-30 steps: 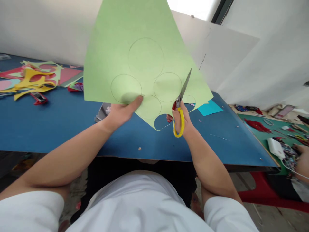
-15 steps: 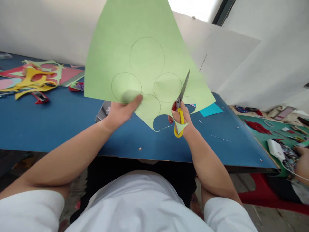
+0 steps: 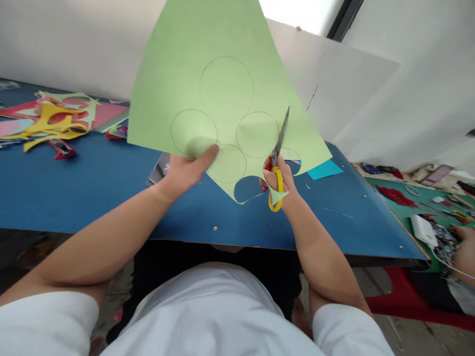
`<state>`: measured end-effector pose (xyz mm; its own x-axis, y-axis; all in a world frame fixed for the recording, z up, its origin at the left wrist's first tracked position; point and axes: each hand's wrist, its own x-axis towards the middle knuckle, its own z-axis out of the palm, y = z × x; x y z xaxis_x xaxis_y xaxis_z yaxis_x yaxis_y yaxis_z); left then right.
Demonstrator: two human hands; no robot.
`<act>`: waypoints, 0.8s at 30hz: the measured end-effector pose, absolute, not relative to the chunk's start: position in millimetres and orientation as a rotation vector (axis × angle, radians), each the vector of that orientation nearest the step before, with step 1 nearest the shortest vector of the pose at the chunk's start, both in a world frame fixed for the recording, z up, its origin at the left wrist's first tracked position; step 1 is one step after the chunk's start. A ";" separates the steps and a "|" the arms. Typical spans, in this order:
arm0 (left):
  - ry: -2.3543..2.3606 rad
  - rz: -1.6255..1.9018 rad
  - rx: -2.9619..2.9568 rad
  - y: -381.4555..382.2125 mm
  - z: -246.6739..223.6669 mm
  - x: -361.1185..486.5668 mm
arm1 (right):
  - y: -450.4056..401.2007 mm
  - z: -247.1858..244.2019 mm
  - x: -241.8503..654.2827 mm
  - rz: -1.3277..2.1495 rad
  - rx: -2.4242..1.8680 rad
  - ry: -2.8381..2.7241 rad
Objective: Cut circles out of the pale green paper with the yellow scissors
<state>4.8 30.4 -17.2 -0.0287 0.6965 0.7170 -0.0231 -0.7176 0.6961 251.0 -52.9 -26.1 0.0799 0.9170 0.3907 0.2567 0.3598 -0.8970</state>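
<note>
A large sheet of light green paper [image 3: 178,64] is raised above the table, with several circles drawn on it in thin lines. My left hand [image 3: 189,173] pinches its lower edge, thumb in front and fingers behind. In my right hand [image 3: 284,180] is a pair of scissors [image 3: 279,163] with yellow handles, blades pointing up in front of the sheet. The blades look closed. Round notches are cut into the sheet's lower edge near that hand. A curled strip of the green paper hangs over the scissors' handle. The right fingers are partly hidden behind the paper and handles.
Paper offcuts [image 3: 55,118] in yellow, pink and green lie on the left of the blue table [image 3: 104,193]. A turquoise paper piece [image 3: 324,169] rests behind my right hand. At the far right, another person's hand [image 3: 463,237] is by a green mat [image 3: 426,202] with tools.
The green sheet has tilted very slightly, its left corner rising a little. Both hands keep their hold, with the scissors in almost the same place.
</note>
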 end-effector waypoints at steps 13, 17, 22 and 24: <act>0.743 1.820 1.642 25.4 -10.9 6.5 | -51.9 -30.0 256.5 0.547 -1.029 -1.615; 0.700 1.832 1.645 24.8 -8.6 6.3 | -52.9 -29.1 257.0 0.549 -1.044 -1.628; 0.696 1.850 1.659 29.8 -13.0 3.9 | -54.8 -26.6 255.3 0.580 -1.061 -1.585; 0.729 1.828 1.655 31.1 -14.5 3.3 | -55.6 -25.6 254.2 0.588 -1.079 -1.561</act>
<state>3.3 31.1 -14.5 -0.0790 0.7196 0.6899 -0.0475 -0.6940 0.7184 254.2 -55.6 -25.6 0.0103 0.8699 0.4930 0.3280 0.4628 -0.8235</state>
